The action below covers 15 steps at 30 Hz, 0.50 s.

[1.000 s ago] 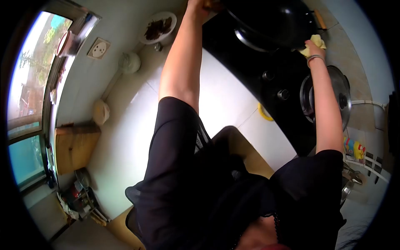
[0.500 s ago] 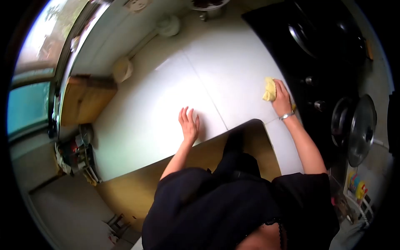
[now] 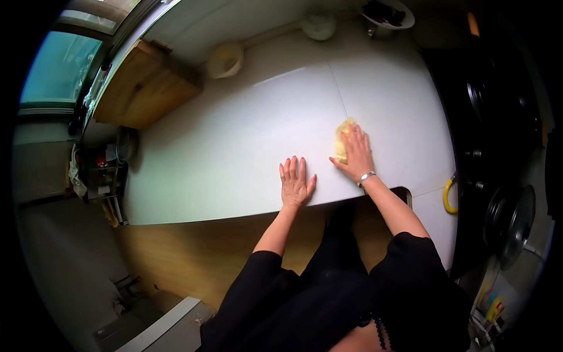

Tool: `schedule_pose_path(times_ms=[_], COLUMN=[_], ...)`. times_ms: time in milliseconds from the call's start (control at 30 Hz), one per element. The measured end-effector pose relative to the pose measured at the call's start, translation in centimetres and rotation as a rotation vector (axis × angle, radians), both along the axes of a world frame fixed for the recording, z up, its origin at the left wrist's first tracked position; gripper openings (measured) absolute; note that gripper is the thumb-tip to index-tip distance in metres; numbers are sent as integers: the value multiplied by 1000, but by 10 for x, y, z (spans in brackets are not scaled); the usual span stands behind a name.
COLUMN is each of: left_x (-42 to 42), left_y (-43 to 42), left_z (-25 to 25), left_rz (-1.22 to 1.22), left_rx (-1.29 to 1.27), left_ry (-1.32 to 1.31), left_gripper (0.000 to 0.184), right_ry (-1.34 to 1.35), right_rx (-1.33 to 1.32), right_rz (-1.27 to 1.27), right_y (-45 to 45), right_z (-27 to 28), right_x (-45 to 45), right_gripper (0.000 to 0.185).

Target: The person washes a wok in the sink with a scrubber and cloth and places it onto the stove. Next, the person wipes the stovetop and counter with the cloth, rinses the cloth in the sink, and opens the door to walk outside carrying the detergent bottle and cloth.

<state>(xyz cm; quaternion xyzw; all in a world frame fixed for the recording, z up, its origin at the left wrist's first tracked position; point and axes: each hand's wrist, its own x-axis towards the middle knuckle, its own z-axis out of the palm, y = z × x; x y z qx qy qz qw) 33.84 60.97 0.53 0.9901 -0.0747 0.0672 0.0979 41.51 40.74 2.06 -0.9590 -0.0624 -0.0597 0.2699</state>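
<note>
A white countertop (image 3: 234,146) spreads out in front of me. My left hand (image 3: 295,185) lies on it near the front edge, fingers apart and nothing in it. Just right of it, my right hand (image 3: 355,154) rests over a yellow cloth (image 3: 343,141), fingers spread, pressing it against the counter. Part of the cloth shows beyond and left of the fingers; the rest is under the hand. A bracelet circles my right wrist.
On the right is the black stove (image 3: 446,88) with a glass lid (image 3: 519,229); a yellow ring (image 3: 448,196) lies at its edge. Along the wall stand a dish of dark food (image 3: 404,20), a jar (image 3: 318,26), a pale container (image 3: 225,60) and a wooden board (image 3: 143,88).
My right hand has come from the stove side to the middle of the counter with the cloth. My left hand left the wok area and came down onto the counter. The view has turned left.
</note>
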Motion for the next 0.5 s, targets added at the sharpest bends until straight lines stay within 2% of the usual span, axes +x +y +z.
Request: schedule_pose_path(times_ms=[67,133,200,233,267,300,367,433,467,500], left_x=[2,2,4,4,5,5,4,6,5,6], left_y=[1,3,2,2,3,4,3,3,3,4], left_z=[-1,0,2,3,1,0,1,3,1,1], left_rz=[0,11,31,40,34,29,35,32,28,26], left_rx=[-17,-33,-47,-34,-46,-60,-58,-56,-55,-47], left_ry=[13,36,83,108,103,103,126,136,145,142], left_gripper=[59,59,60,60,60,61,61,62,62,63], right_ry=[2,-69,-76,-264,-242,-247,-58,-109,-236,-19], right_rx=[-259,-228,-302,-339,-418,-418,-143,-90,-66,-112], right_rz=[315,188,-223,-377,-515,-508,-468,-231,-99,66], right_y=[4,-13,-23,-33,-28,-17,19,65,93,123], right_z=[-9,-19,-20,-47,-43,-28,1,-15,-23,-23], right_x=[25,63,113,140,160,177,195,211,209,209], right_gripper=[63,59,55,54,49,49,42,38,39,44])
